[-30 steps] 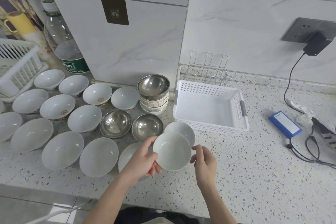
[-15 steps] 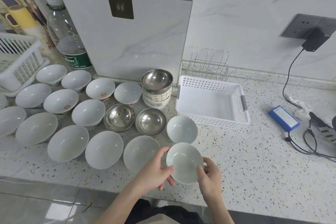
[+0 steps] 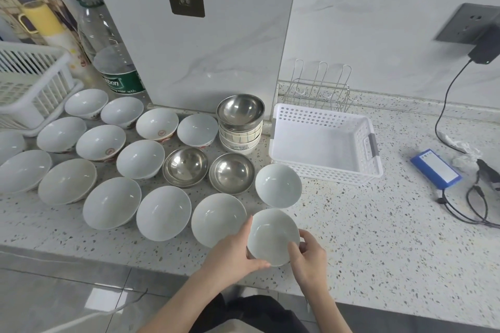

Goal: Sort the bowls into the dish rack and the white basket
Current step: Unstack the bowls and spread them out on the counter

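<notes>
Both hands hold one small white bowl [image 3: 270, 235] near the counter's front edge. My left hand [image 3: 232, 254] grips its left rim with the thumb on the rim. My right hand [image 3: 308, 257] pinches the right rim. Several white bowls, such as the white bowl [image 3: 278, 185] just behind it, and two steel bowls [image 3: 232, 173] spread over the counter to the left. A steel bowl tops a stack of patterned bowls [image 3: 240, 127]. The white basket [image 3: 324, 143] stands empty behind the bowl. A wire dish rack [image 3: 320, 89] sits against the wall behind the basket.
A white slatted plastic rack [image 3: 32, 81] and a large water bottle [image 3: 111, 57] stand at the far left. At the right lie a blue battery pack [image 3: 435, 169] and black cables [image 3: 476, 197] running to a wall socket [image 3: 470, 24].
The held bowl has come down and toward me, from above the bowl by the basket to near the counter's front edge. My right hand has closed onto its right rim.
</notes>
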Available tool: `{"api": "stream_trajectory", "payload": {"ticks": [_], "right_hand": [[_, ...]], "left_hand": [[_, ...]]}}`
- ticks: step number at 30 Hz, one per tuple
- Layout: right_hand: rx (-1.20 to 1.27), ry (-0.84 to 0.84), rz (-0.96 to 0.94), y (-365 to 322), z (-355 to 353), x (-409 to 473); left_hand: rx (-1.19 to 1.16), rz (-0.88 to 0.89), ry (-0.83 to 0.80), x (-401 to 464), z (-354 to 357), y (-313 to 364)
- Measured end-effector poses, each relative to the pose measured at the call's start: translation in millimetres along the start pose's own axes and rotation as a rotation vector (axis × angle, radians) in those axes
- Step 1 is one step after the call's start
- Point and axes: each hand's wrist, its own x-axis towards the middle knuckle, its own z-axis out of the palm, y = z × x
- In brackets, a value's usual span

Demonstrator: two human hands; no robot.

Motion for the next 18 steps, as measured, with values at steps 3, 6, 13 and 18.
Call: {"api": "stream_trajectory", "payload": {"ticks": [3, 6, 13, 18], "right_hand": [[-0.033, 0.001, -0.005, 3.6, 1.3, 0.7], [-0.056, -0.017, -0.017, 1.9, -0.5, 1.1], [-0.127, -0.068, -0.012, -1.6, -2.1, -3.7], [-0.162, -0.072, 0.019, -3.5, -2.4, -5.3]], "left_hand": [[0.086, -0.002, -0.006, -0.3, 1.9, 1.0], [0.115, -0.007, 0.009, 1.1, 4.8, -0.6], [0.182, -0.004, 0.031, 3.2, 4.8, 1.6], [0.194, -0.002, 0.013, 2.6, 3.6, 2.0]]}}
